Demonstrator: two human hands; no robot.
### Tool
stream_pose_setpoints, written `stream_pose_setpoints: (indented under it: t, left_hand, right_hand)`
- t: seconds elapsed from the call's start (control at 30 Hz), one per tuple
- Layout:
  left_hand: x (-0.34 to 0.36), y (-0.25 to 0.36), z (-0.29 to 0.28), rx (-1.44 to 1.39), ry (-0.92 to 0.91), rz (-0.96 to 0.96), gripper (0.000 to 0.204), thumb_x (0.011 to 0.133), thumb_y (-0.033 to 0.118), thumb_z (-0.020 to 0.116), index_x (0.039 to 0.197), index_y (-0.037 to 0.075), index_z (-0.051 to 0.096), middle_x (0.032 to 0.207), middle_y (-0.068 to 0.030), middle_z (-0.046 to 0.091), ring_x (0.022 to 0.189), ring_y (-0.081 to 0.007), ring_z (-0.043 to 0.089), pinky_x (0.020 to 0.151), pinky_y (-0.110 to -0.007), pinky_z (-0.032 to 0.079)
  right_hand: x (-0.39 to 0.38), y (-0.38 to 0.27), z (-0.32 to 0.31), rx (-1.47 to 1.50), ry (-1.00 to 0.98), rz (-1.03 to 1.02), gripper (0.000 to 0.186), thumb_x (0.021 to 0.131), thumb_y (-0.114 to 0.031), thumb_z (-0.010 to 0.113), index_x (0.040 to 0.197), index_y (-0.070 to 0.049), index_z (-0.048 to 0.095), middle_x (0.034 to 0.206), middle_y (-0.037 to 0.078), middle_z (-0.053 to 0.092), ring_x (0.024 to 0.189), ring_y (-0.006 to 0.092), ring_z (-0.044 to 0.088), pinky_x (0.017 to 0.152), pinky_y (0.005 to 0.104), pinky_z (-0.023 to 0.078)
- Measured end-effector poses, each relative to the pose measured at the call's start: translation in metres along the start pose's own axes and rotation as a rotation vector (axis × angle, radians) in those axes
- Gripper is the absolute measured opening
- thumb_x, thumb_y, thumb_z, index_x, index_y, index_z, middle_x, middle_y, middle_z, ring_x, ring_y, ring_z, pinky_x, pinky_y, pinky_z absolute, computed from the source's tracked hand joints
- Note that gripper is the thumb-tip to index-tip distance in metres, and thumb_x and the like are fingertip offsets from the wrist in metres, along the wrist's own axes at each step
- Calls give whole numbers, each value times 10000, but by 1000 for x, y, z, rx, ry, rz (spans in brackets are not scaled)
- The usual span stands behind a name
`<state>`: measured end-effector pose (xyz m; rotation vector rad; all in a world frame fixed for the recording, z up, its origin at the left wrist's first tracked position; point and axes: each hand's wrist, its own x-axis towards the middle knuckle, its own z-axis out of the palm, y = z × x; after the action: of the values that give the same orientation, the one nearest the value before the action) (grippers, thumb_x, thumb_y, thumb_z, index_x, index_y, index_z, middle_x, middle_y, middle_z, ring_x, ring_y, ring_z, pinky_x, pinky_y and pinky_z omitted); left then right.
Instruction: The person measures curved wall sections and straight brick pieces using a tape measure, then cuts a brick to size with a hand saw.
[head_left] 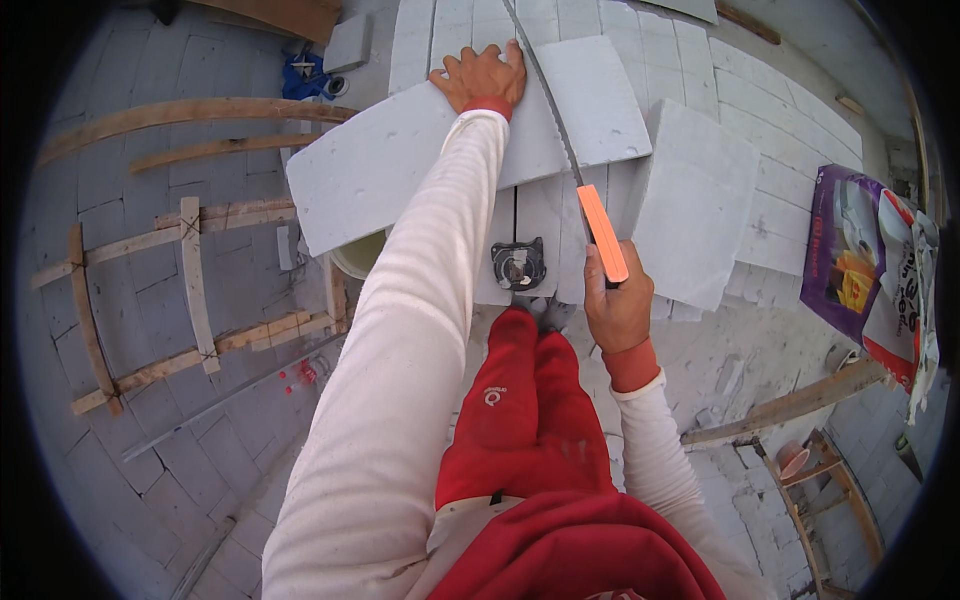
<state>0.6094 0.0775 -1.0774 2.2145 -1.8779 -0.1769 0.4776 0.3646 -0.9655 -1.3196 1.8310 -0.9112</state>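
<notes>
My right hand [622,308] is wrapped round the orange handle [602,232] of a handsaw. Its long dark blade [553,100] runs forward and slightly left across a white lightweight block [385,165]. The blade lies along the line between the block's larger left part and a right part [592,100]; how deep it sits, I cannot tell. With fingers spread, my left hand [483,80] presses on the block's far edge, just left of the blade. A squarish black and grey item [518,265], perhaps a tape measure, lies nearer to me.
Another white block [695,200] rests at the right on the stacked blocks [790,120]. A purple and white bag [862,265] stands at the far right. Wooden frames [195,280] lie at the left, and a pale bucket [358,255] is partly hidden under the block.
</notes>
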Motion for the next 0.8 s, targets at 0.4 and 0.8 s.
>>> stream_pose_setpoints:
  t: [0.4,0.8]
  left_hand:
    - [0,-1,1,-2,49,13,582,990,530,393,1026,119,803,998,-126,737,1065,-331,577,1038,-553,268]
    - [1,-4,4,-5,63,12,594,986,529,379,1038,120,806,1027,-132,743,1094,-333,580,1055,-561,255]
  right_hand:
    - [-17,8,-5,-10,-18,14,106,979,-95,653,969,-13,587,742,115,600,575,296,596,565,358,482]
    - [-44,26,-13,19,-48,28,92,956,-59,648,928,10,594,741,121,579,587,259,603,545,344,472]
